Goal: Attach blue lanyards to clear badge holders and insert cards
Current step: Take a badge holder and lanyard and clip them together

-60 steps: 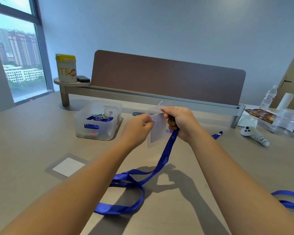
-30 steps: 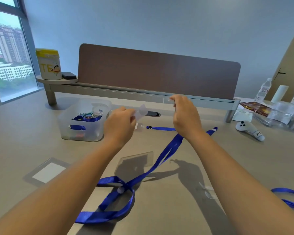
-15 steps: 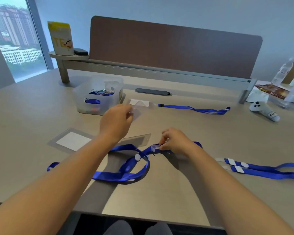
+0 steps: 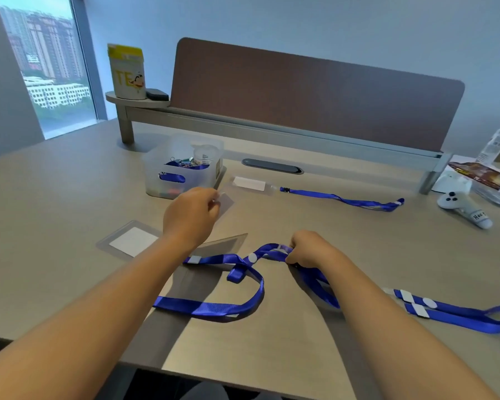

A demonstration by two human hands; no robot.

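My left hand [image 4: 189, 217] is raised over the desk, pinching a small clear badge holder [image 4: 225, 202] between thumb and fingers. My right hand [image 4: 309, 249] rests on the desk, closed on the blue lanyard [image 4: 214, 307] near its clip end; the strap loops toward the front edge. An empty clear holder [image 4: 228, 242] lies flat just behind the strap. Left of it lies a holder with a white card [image 4: 129, 241]. Further back, a finished badge holder [image 4: 250, 184] is attached to a second lanyard [image 4: 347, 199]. A third lanyard [image 4: 456, 313] lies at the right.
A translucent bin [image 4: 182, 168] with clips and blue straps stands behind my left hand. A white controller [image 4: 463, 207] and a water bottle [image 4: 495, 144] sit at the right. A brown divider panel [image 4: 315, 90] and its shelf with a yellow canister [image 4: 126, 72] close the back.
My right hand came down from the air to the desk with the lanyard end. My left hand stayed raised with the small clear holder. The camera tilted downward.
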